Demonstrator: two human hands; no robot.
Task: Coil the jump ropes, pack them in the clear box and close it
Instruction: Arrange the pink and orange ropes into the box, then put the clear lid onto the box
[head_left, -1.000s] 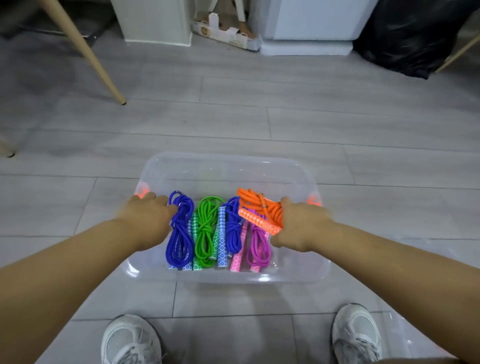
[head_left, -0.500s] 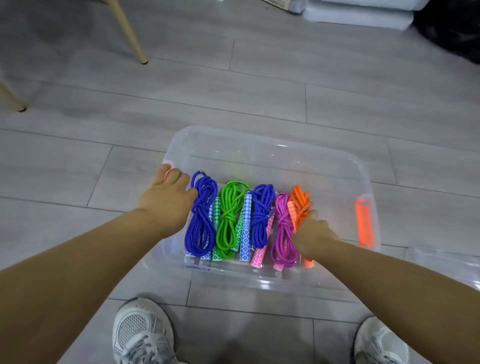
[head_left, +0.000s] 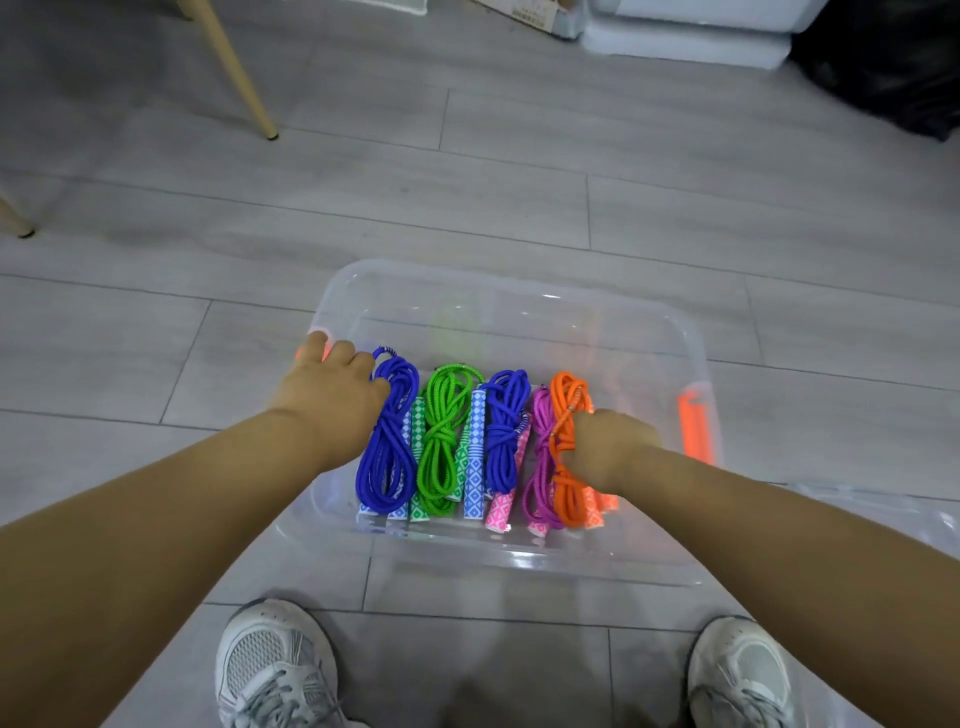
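My right hand (head_left: 608, 447) is curling round the orange rope (head_left: 566, 493), thumb and fingers pinching the coil and pressing it down just beside the purple rope (head_left: 540, 467). My left hand (head_left: 332, 402) is lying over the left wall of the box (head_left: 519, 558) with knuckles bent, its side touching the blue rope (head_left: 389, 441). I cannot tell whether it is gripping the wall or only steadying it.

Five coils are lying side by side in the box, handles pointing toward me: blue, then the green rope (head_left: 441, 441), the second blue rope (head_left: 504, 431), purple and orange, each touching its neighbour. The row is sitting toward the left and middle, well apart from the right latch (head_left: 693, 426). The left latch (head_left: 306, 353) is peeking out by my left fingers. The box is standing open on the floor (head_left: 519, 182), just ahead of my shoes (head_left: 275, 660).

I am judging that the packing is nearly done and that I am seating the last rope. At the right edge, beside my forearm, a clear sheet (head_left: 883, 512) is showing. I am taking it for the lid, though little of it is in view. The next move is calling for both hands to let go, fetch that lid, lay it square on the rim and press both latches home. No loop should be standing above the rim.
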